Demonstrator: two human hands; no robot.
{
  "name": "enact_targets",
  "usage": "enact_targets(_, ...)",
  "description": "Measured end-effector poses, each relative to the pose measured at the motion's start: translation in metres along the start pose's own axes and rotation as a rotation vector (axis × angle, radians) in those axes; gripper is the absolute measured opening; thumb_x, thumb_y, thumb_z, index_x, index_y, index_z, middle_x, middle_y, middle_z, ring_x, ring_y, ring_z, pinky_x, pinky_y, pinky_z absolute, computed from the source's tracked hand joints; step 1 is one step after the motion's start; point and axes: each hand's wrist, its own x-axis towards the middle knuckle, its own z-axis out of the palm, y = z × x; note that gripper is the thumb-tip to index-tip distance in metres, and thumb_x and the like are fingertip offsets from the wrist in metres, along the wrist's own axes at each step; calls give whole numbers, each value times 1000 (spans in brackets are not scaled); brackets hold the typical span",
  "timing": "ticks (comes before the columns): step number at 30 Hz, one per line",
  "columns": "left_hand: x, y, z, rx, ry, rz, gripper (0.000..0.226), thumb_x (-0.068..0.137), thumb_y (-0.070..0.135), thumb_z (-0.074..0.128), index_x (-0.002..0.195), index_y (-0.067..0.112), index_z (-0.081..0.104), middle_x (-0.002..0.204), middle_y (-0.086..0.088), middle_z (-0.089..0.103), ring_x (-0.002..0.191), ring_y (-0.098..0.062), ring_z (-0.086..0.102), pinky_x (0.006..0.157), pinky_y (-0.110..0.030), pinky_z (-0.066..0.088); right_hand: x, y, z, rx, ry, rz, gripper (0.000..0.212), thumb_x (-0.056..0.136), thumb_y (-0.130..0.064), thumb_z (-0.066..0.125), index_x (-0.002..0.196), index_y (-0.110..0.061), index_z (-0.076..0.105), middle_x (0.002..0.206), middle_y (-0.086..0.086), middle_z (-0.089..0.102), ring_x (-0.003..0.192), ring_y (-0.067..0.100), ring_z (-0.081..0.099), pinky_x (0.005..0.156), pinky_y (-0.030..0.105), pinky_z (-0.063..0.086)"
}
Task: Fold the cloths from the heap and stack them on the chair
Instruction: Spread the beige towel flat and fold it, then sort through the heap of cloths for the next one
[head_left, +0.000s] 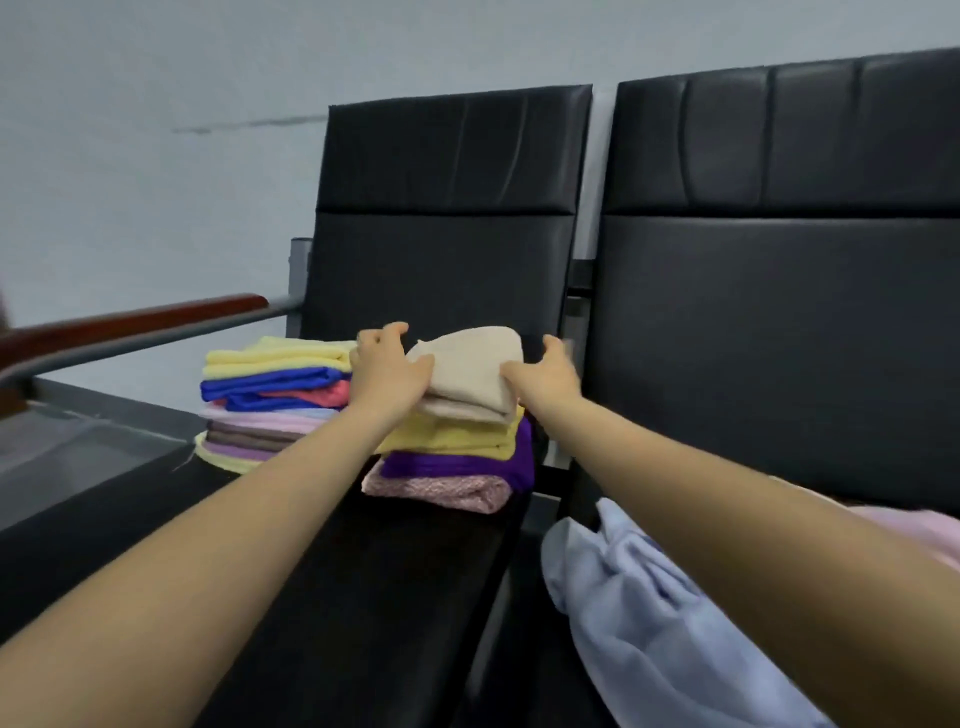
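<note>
Pale blue, soft and crumpled, an unfolded cloth lies nearest on the seat of the right-hand chair, with a pink cloth just behind it at the frame's right edge; these form the loose heap. Both bare forearms reach forward over the smooth, glossy black seat of the left-hand chair. On that seat stands a stack of folded cloths: a nubby pink cloth at the bottom, a deep purple one on it, then a yellow one, and on top a beige folded cloth of fine terry texture, its upper edge rounded. The left hand rests against the beige cloth's left side with fingers spread and fairly straight, thumb lying on the fabric, not clamped around it. The right hand touches its right side, thumb on the cloth and fingers apart, lifted behind; it too is unclenched. Further left sits a second, taller stack of flat folded cloths in yellow, bright blue, coral, lilac and brown. Behind rise the padded leatherette chair backs with stitched panels, a polished reddish wooden armrest on a grey metal tube, and a plain grey wall.
</note>
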Motion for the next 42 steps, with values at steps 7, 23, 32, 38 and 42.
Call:
enact_targets(7, -12, -37, 44, 363, -276, 192, 26, 93, 36, 47, 96, 28, 72, 109, 0, 69, 108, -26, 60, 107, -51, 33, -10, 57, 15, -472, -154, -134, 39, 92, -39, 52, 125, -21, 63, 123, 8, 62, 111, 28, 58, 87, 34, 46)
enact_targets(23, -217, 111, 42, -127, -556, 46, 32, 99, 31, 49, 104, 7, 69, 104, -5, 67, 99, -20, 59, 83, -29, 43, -189, 82, -215, -137, -46, 62, 24, 94, -20, 55, 86, -6, 73, 79, 6, 68, 72, 17, 60, 64, 27, 49)
enact_targets(32, -242, 105, 54, -34, -487, 39, 19, 93, 34, 49, 99, 23, 63, 110, -9, 63, 104, -30, 60, 89, -42, 50, -227, 136, -226, -168, -184, 119, 46, 88, -44, 64, 96, 1, 67, 75, 9, 64, 67, 17, 58, 71, 35, 53)
enact_targets(38, -239, 80, 60, 141, -465, -90, 51, 99, 36, 46, 142, 10, 41, 141, -16, 49, 131, -35, 44, 104, -35, 33, -216, 141, -200, -276, -181, 86, 45, 84, -51, 66, 111, -16, 62, 94, -3, 56, 87, 12, 52, 72, 24, 37)
enact_targets(42, -233, 73, 60, -138, -505, -151, 37, 97, 31, 55, 123, 6, 60, 118, -11, 63, 103, -20, 57, 82, -28, 43, -213, 146, -196, -103, -208, 132, 30, 85, -32, 70, 74, -7, 57, 71, 7, 49, 69, 16, 44, 62, 28, 35)
